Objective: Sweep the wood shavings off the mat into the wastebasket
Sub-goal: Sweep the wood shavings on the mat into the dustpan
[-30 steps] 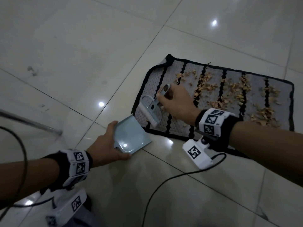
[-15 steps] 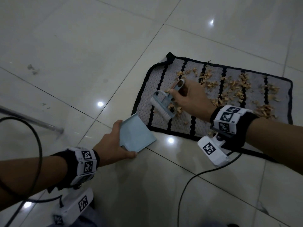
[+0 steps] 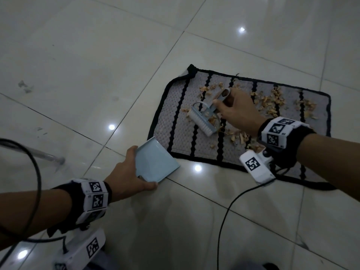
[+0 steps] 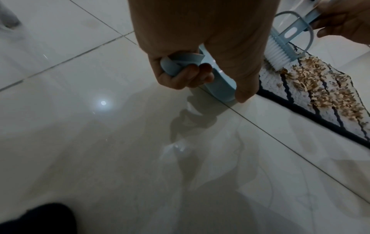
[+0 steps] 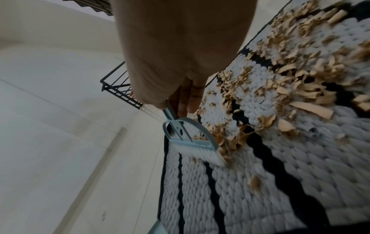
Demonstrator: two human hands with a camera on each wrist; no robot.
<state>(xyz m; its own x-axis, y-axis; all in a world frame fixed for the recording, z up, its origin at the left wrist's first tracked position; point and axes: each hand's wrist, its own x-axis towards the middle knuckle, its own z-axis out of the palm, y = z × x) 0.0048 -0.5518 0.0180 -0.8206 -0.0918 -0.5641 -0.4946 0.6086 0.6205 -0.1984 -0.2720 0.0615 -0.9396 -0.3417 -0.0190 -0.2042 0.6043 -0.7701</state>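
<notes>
Our right hand (image 3: 236, 112) grips the handle of one brush (image 3: 204, 118), its white bristles pressed on the mat (image 3: 175, 123) among the shavings (image 3: 272, 100). These lie scattered under and beyond that hand, most of them on its far side. Our left hand (image 3: 126, 176) has its fingers curled round the handle of one dustpan (image 3: 155, 162), on the floor (image 3: 78, 65) just beside the mat's near corner. We count one mat. A black wire basket (image 5: 118, 88) stands past the right hand.

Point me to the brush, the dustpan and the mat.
brush (image 3: 202, 121), head view, on the white bristle block.
dustpan (image 3: 155, 164), head view, on the flat blue pan surface.
mat (image 3: 171, 121), head view, on a bare grey patch near its left edge.
</notes>
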